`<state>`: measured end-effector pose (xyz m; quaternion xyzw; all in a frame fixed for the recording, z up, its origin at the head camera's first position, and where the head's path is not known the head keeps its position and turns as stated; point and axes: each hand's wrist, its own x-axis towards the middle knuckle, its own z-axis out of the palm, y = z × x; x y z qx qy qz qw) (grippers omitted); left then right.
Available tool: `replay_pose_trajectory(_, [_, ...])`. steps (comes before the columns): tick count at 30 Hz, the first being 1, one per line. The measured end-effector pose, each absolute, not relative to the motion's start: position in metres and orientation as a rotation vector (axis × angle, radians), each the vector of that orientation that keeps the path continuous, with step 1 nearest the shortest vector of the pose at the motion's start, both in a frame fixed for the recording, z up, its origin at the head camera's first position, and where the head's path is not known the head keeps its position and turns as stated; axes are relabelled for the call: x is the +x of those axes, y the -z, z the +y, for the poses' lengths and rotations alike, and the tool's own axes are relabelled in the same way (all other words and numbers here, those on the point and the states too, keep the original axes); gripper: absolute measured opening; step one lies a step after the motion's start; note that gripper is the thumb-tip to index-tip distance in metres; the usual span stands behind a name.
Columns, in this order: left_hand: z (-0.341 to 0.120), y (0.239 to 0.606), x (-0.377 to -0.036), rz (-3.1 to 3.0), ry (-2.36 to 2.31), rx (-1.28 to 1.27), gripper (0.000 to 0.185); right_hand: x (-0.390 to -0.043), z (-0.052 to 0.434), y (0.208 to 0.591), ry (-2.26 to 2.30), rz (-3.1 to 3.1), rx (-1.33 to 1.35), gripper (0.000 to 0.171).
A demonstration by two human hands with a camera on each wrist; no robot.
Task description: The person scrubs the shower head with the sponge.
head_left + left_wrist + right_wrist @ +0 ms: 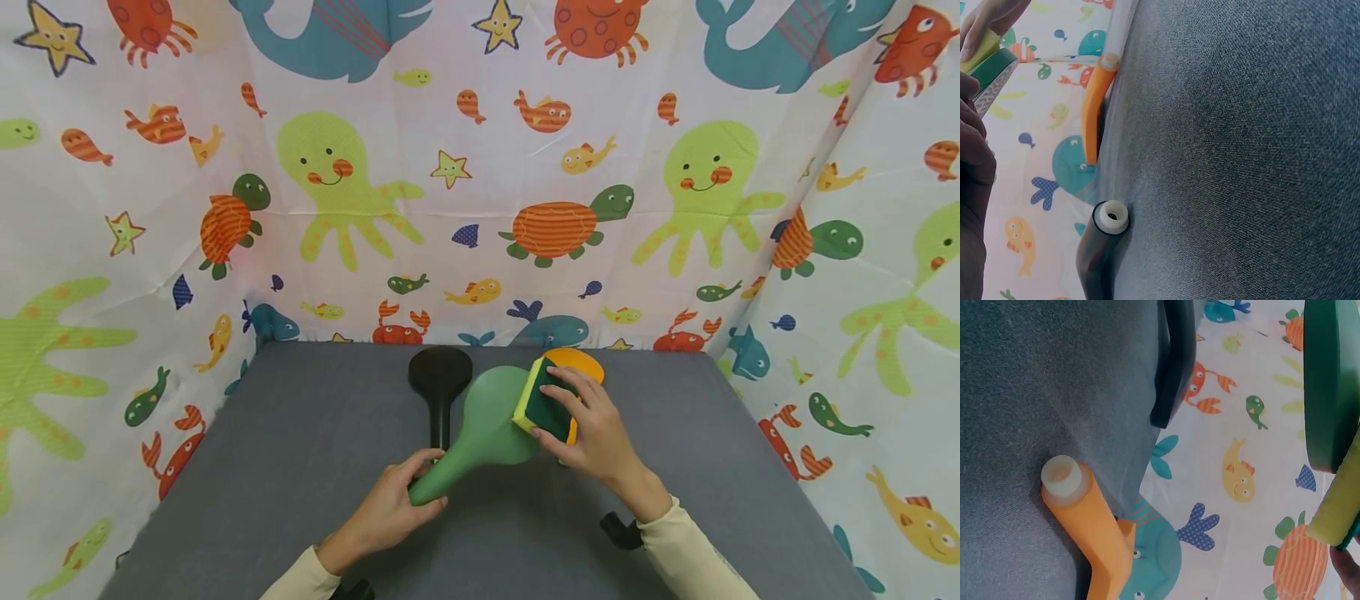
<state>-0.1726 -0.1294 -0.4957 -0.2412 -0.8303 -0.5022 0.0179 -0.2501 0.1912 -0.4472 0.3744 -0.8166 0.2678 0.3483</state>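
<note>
Cream sleeves (686, 546) nearest; left hand (388, 504) curls its fingers round a green shower head (495, 412), centre; right hand (600, 429) pinches a sponge (549, 415) against it. Wiping seems under way; far black shower head (440, 372) and orange shower head (576, 359) may remain.

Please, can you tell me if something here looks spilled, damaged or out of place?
Nothing stands out. The left hand holds the green showerhead, the right hand holds the sponge to its back, and the black showerhead and orange showerhead lie on the table. No spill or damage shows.
</note>
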Motion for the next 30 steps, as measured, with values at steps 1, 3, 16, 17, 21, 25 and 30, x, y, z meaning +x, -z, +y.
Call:
replay_pose_trajectory(1, [-0.129,0.496,-0.173,-2.583,1.561,-0.746,0.054,-0.251,0.191,0.448,-0.696,-2.115,0.968,0.054])
replay_pose_trajectory(3, [-0.129,0.496,-0.172,-2.585,1.556,-0.743,0.054,-0.251,0.190,0.448,-0.702,-2.113,0.964,0.054])
replay_pose_trajectory(16, [-0.128,0.499,-0.175,-2.584,1.525,-0.716,0.052,-0.240,0.172,0.448,-0.621,-2.070,1.074,0.054])
replay_pose_trajectory(17, [-0.127,0.499,-0.175,-2.584,1.516,-0.717,0.052,-0.240,0.172,0.447,-0.620,-2.073,1.075,0.054])
replay_pose_trajectory(21, [-0.127,0.500,-0.175,-2.575,1.499,-0.740,0.052,-0.243,0.176,0.447,-0.640,-2.109,1.040,0.055])
replay_pose_trajectory(25, [-0.126,0.499,-0.173,-2.546,1.456,-0.791,0.052,-0.248,0.180,0.444,-0.687,-2.152,0.974,0.054])
replay_pose_trajectory(30, [-0.123,0.498,-0.172,-2.516,1.427,-0.807,0.052,-0.251,0.179,0.442,-0.690,-2.132,0.952,0.053])
